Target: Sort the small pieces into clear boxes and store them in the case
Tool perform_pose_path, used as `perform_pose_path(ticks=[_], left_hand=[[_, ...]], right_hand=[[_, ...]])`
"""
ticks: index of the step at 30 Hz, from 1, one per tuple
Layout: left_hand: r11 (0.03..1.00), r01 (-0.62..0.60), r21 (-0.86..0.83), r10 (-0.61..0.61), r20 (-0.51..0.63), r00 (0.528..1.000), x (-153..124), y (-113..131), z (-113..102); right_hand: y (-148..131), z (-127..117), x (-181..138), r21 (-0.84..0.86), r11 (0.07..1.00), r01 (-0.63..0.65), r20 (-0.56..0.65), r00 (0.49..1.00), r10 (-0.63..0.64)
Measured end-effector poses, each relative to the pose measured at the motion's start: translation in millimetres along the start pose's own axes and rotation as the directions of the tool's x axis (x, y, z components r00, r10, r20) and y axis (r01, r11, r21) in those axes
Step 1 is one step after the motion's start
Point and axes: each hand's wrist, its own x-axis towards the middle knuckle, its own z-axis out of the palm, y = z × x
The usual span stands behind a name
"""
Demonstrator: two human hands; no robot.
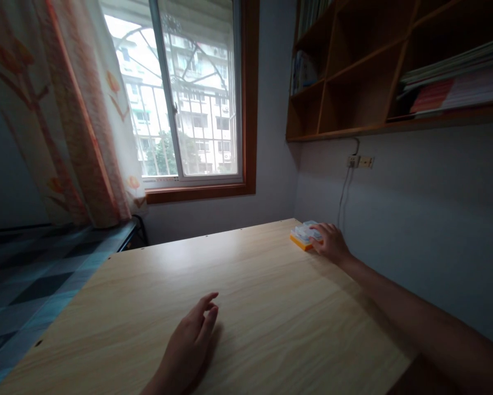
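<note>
At the far right corner of the table my right hand (332, 244) reaches across a low box with an orange base and clear plastic top (301, 235). The thumb sits at its near side and the other fingers over its top, so the hand grips its right part. What lies inside the clear plastic is too small to make out. My left hand (192, 334) rests on its side near the front middle of the pale wooden table (246, 274). Its fingers are loosely bent, thumb and forefinger apart, and it holds nothing.
A wooden shelf (361, 77) with books and papers hangs on the right wall, above a wall socket (359, 161) with a cable. Behind the table is a window (197, 109) with a flowered curtain (81, 109). A bed with a checked cover (44, 285) stands at the left.
</note>
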Motion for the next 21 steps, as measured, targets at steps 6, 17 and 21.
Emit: perform_pose_path(ticks=[6, 17, 21], left_hand=[[1.0, -0.014, -0.003, 0.014, 0.0, 1.0, 2, -1, 0], [0.966, -0.066, 0.251, 0.069, -0.002, 0.998, 0, 12, 4], [0.947, -0.056, 0.317, 0.057, 0.007, 0.998, -5, 19, 6]], right_hand=[[6, -26, -121, 0.136, 0.976, 0.17, -0.004, 0.985, -0.171], [-7, -117, -196, 0.141, 0.852, 0.505, -0.177, 0.859, -0.48], [-19, -177, -173, 0.245, 0.804, 0.543, -0.239, 0.837, -0.492]])
